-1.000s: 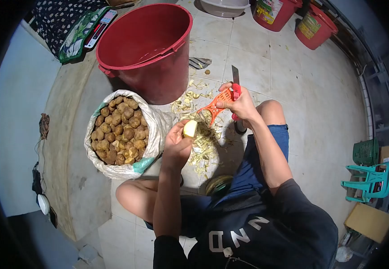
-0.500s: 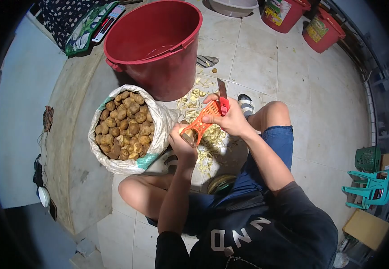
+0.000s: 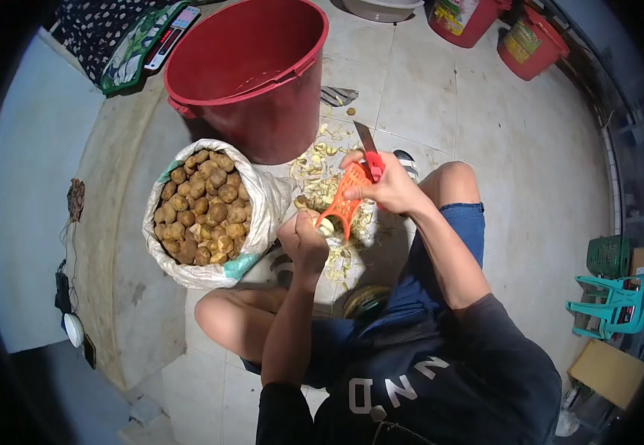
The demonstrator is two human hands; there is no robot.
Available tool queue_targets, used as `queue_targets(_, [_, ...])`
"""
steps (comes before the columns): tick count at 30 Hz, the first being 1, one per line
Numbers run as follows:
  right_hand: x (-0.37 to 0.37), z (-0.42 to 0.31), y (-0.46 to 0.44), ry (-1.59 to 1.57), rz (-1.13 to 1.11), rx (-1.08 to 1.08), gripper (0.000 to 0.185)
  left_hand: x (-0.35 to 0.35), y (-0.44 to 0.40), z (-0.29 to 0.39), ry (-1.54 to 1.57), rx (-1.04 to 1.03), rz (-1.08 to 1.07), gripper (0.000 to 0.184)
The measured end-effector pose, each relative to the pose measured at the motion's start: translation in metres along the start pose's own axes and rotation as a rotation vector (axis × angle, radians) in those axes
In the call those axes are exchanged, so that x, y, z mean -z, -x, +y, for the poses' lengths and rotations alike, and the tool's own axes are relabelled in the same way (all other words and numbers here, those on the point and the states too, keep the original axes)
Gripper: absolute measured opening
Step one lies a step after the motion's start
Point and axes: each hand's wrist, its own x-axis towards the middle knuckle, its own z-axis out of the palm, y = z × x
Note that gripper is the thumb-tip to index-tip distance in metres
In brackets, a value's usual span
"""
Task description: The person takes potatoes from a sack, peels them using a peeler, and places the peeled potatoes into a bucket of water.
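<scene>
My left hand [image 3: 303,241] is closed around a partly peeled potato [image 3: 325,228], whose pale flesh shows beside the fingers. My right hand [image 3: 392,185] grips an orange peeler [image 3: 350,191] with a perforated handle; its forked end lies against the potato. The same hand also keeps hold of a knife with a red handle [image 3: 375,166], its blade [image 3: 365,136] pointing up and away from me. Peelings [image 3: 322,163] are scattered over the floor below both hands.
A white sack full of unpeeled potatoes [image 3: 207,204] stands at my left. Behind it is a large red tub [image 3: 263,122]. Smaller red buckets [image 3: 532,46] and a pale basin [image 3: 381,10] are farther back. A turquoise stool [image 3: 619,304] lies at right.
The peeler has tilted more upright, and its forked end has shifted right. More of the potato's pale flesh is visible. The whole view has shifted slightly.
</scene>
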Motion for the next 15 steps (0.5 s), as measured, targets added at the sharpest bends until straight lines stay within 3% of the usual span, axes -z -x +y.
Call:
queue_targets(1, [0.006, 0.006, -0.003, 0.004, 0.005, 0.004, 0.038, -0.004, -0.001, 0.003, -0.022, -0.002, -0.008, 0.042])
queue_targets(2, [0.011, 0.018, -0.006, -0.044, 0.122, -0.032, 0.039, 0.004, -0.005, -0.01, -0.078, -0.129, -0.091, 0.031])
queue_targets(3, [0.014, 0.024, -0.008, -0.093, 0.236, -0.067, 0.04, 0.003, -0.005, -0.029, -0.077, -0.133, -0.091, 0.031])
queue_targets(5, [0.001, 0.008, 0.001, -0.058, 0.097, 0.042, 0.038, 0.002, -0.006, -0.061, -0.551, -0.624, 0.209, 0.014])
queue_targets(6, [-0.005, 0.012, 0.001, -0.032, 0.108, 0.069, 0.038, 0.005, -0.002, -0.051, -0.604, -0.646, 0.096, 0.007])
queue_targets(10, [0.013, 0.04, -0.01, -0.04, 0.343, -0.03, 0.038, -0.002, -0.005, -0.048, -0.392, -0.558, 0.142, 0.014])
queue_targets(13, [0.013, 0.039, -0.005, -0.094, 0.302, 0.049, 0.039, 0.01, -0.018, -0.032, 1.104, 0.266, -0.542, 0.042])
queue_targets(14, [0.01, 0.036, -0.005, -0.143, 0.321, 0.053, 0.04, 0.008, -0.021, -0.025, 1.106, 0.265, -0.54, 0.042])
queue_targets(15, [0.009, 0.04, -0.004, -0.144, 0.317, 0.051, 0.04, 0.003, -0.023, -0.006, 1.135, 0.513, -0.362, 0.045])
